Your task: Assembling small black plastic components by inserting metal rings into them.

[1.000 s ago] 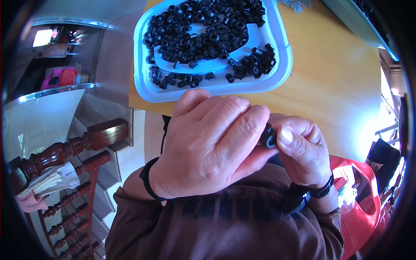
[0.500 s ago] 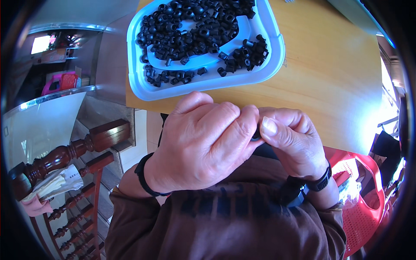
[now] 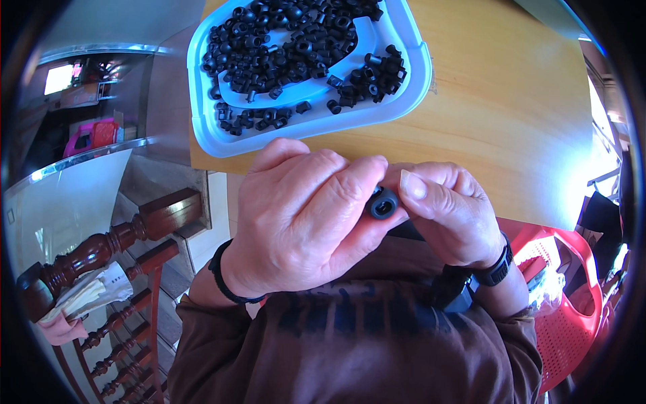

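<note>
A small round black plastic part point(image 3: 383, 205) with a hole in its face, resembling a cord lock, sits between my two hands. My left hand point(image 3: 299, 215) is closed, gripping the part at its thumb and index finger. Against the part's right side, my right hand point(image 3: 447, 209) is closed in a pinch, thumb on top; whatever lies under that thumb is hidden. Beyond the hands, a white tray point(image 3: 245, 147) on the table holds many loose black parts point(image 3: 269, 57), some of them around a white inner piece point(image 3: 367, 50).
The wooden table point(image 3: 491, 121) spreads ahead and to the right. A dark wooden stair railing point(image 3: 108, 239) with papers point(image 3: 101, 289) tucked on it stands at left. At lower right is a red plastic chair point(image 3: 572, 337) with a plastic bag on it.
My hands have shifted slightly left, and the black part has turned so its holed round face shows clearly. The tray and table appear a little farther left in view.
</note>
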Motion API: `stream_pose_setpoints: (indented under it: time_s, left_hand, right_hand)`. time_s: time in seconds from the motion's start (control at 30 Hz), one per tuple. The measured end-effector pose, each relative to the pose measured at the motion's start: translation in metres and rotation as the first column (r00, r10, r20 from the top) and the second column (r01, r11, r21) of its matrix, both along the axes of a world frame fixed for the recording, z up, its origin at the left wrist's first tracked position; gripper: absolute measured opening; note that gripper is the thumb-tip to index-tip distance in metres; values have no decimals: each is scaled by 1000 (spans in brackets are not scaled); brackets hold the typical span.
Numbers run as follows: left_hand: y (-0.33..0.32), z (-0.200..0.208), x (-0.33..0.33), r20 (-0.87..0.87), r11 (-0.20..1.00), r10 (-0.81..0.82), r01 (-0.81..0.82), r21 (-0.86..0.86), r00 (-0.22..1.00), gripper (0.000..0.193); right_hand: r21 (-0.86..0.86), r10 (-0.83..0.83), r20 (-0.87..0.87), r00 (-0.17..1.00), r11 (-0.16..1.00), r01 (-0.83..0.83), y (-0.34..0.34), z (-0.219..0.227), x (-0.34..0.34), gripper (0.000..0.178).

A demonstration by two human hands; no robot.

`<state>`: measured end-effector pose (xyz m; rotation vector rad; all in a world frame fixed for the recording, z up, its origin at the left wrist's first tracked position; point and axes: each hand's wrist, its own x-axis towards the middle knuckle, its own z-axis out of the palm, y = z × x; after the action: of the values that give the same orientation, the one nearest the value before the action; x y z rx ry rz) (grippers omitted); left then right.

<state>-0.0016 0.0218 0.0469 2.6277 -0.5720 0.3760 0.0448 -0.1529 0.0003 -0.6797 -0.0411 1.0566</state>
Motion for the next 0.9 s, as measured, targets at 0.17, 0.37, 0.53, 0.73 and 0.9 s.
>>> stream_pose_setpoints:
  time_s: [0.17, 0.37, 0.53, 0.73, 0.9]
  left_hand:
    - [0, 1, 1, -10, 999, -22, 22, 28, 1000, 36]
    - [-3, -2, 3, -13, 1000, -25, 25, 17, 1000, 35]
    - [-6, -1, 3, -3, 1000, -16, 16, -23, 1000, 34]
    - [-5, 0, 5, -35, 996, -79, 78, -32, 996, 32]
    - [-10, -3, 3, -12, 994, -82, 82, 68, 997, 35]
  right_hand:
    - [64, 7, 24, 1000, 998, -8, -3, -7, 3, 29]
    - [62, -5, 5, 1000, 998, 4, -4, -8, 2, 28]
    - [70, -14, 44, 999, 998, 10, -4, -10, 2, 28]
    - [82, -26, -39, 999, 996, 29, -9, 3, 4, 21]
    - [135, 11, 119, 993, 990, -28, -12, -2, 3, 17]
